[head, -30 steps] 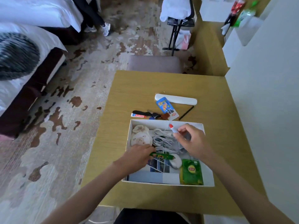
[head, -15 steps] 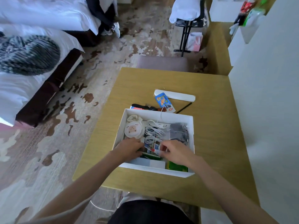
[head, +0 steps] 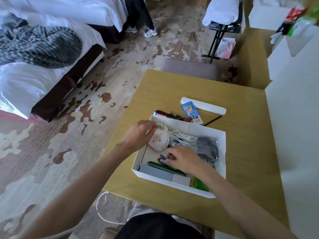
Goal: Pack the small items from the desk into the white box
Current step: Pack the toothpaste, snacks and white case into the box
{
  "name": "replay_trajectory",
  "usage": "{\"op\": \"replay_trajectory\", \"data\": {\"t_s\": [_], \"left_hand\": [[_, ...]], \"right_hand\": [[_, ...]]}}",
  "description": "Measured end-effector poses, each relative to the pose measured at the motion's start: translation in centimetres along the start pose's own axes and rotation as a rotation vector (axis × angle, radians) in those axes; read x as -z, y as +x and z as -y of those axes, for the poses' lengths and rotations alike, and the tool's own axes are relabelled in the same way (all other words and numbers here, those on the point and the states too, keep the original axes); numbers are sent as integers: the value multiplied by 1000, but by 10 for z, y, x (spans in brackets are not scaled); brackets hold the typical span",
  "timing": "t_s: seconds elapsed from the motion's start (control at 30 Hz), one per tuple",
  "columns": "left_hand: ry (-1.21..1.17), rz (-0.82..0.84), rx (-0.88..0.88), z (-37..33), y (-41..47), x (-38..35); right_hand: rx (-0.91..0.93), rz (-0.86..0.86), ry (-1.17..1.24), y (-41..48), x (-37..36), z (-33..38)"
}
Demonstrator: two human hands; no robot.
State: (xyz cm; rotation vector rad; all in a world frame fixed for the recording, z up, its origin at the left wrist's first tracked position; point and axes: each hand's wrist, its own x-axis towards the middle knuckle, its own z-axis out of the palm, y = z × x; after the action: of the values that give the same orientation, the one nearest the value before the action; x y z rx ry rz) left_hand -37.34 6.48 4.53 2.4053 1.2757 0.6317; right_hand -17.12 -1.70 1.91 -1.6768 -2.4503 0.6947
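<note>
The white box (head: 222,147) sits open on the desk, holding a round pink pouch (head: 159,141), a coiled white cable (head: 179,139), a grey bag (head: 207,149), a green pen (head: 164,167) and a green packet (head: 200,184). My left hand (head: 139,133) reaches over the box's left wall, fingers pinched at the pouch's top loop. My right hand (head: 183,159) is inside the box, fingertips closed on a small red-capped tube (head: 161,159). Behind the box lie a white case (head: 207,107), a blue packet (head: 189,111), a black pencil (head: 213,120) and dark keys (head: 172,115).
The wooden desk (head: 155,94) stands against a white wall on the right. A padded stool (head: 188,68) is at its far edge. Beds (head: 25,80) are to the left, a folding rack (head: 222,30) is at the back, and a person's legs (head: 146,23) stand beyond.
My left hand moved from the box's near middle up to the round pouch. My right hand brought the red-capped tube down into the box and shifted slightly right. The view tilted.
</note>
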Motion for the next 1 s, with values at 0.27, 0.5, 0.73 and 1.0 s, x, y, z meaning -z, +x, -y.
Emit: {"op": "replay_trajectory", "data": {"t_s": [0.27, 0.5, 0.73, 1.0], "left_hand": [[-260, 55, 251, 51, 74, 0], [-84, 371, 156, 104, 127, -43], [244, 544, -85, 127, 143, -90], [234, 456, -83, 140, 136, -110]], "right_hand": [[-171, -298, 283, 26, 60, -25], [-443, -422, 299, 78, 78, -55], [-701, -93, 335, 125, 86, -95], [-718, 125, 391, 172, 84, -110]]}}
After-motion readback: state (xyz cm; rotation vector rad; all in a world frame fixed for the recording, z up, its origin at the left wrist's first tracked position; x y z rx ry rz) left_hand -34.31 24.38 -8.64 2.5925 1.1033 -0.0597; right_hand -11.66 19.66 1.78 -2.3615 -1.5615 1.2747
